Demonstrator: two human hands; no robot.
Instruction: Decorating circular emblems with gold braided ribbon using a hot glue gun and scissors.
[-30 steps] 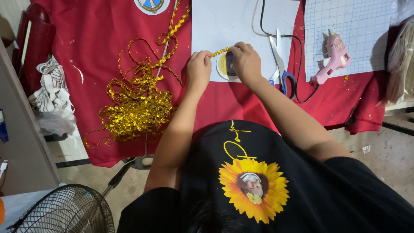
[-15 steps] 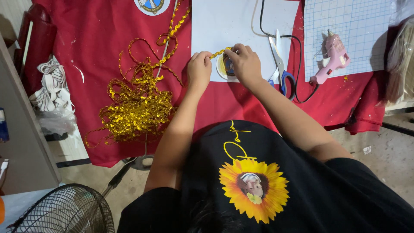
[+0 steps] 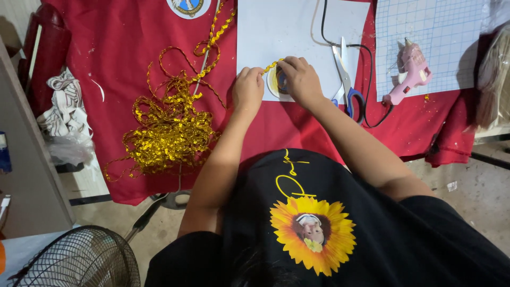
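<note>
My left hand [image 3: 247, 89] and my right hand [image 3: 300, 79] meet over a small round disc [image 3: 278, 84] that lies on a white sheet of paper [image 3: 297, 32]. A short length of gold sequin trim [image 3: 270, 66] is stretched between the fingertips of both hands, right at the disc's upper edge. My right hand covers much of the disc. The trim runs off to the upper left and down into a big tangled pile of gold trim [image 3: 167, 130] on the red tablecloth [image 3: 122, 48].
Scissors [image 3: 345, 79] with blue handles lie right of my right hand. A pink glue gun [image 3: 408, 74] rests on a gridded cutting mat [image 3: 430, 37], its black cord looping over the paper. A round badge [image 3: 187, 6] sits at the top edge; a fan [image 3: 74, 260] stands bottom left.
</note>
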